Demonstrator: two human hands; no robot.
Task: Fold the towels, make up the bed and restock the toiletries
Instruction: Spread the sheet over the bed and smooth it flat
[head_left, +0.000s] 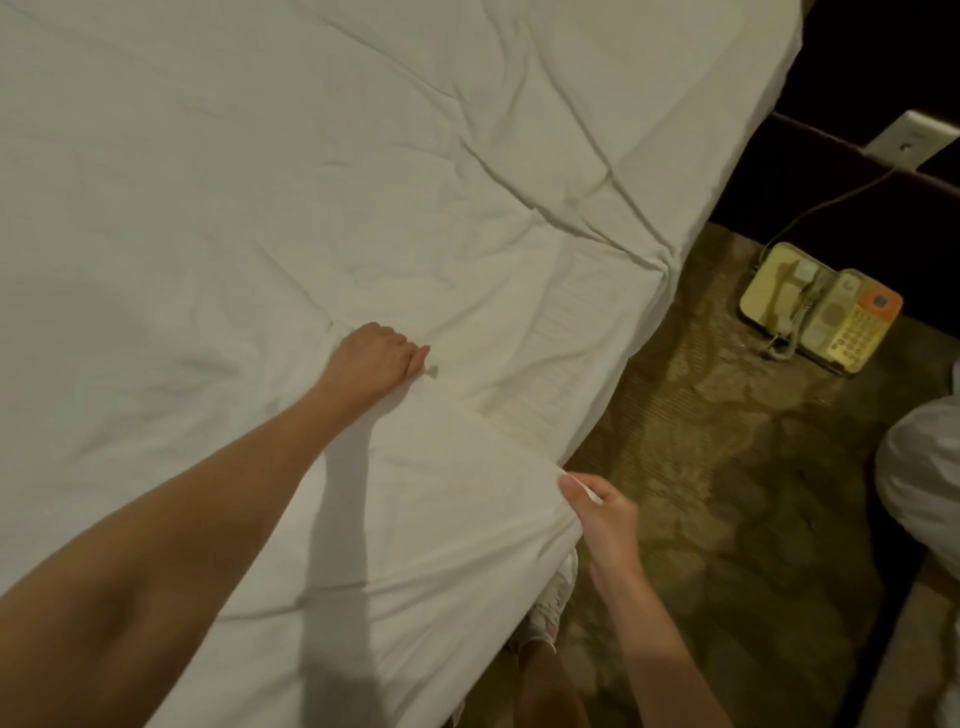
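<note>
A bare left forearm fills the lower left of the view, reaching away from the camera across a white sheet (260, 182) that covers the bed (597, 332). At its end the left hand (376, 356) rests knuckles-up on the sheet, well in from the edge, fingers curled under and bunching a small fold of cloth. Creases fan out from that spot.

The right hand (597, 512) is nearer the camera and sits at the bed's side edge, thumb on top, pinching the sheet's hem where it hangs over the side. The bed's side edge runs diagonally from lower left to upper right, so the loose edge of sheet lies directly under the right hand, while the left hand is farther up and inward.

Judging from this, the sheet is being drawn taut; the pull would run outward and down, toward the right hand's side, with the left hand anchoring or smoothing.

On the patterned carpet (727, 493) beside the bed sits a corded telephone (821, 309). A white shoe (556, 603) shows under the sheet's overhang.
</note>
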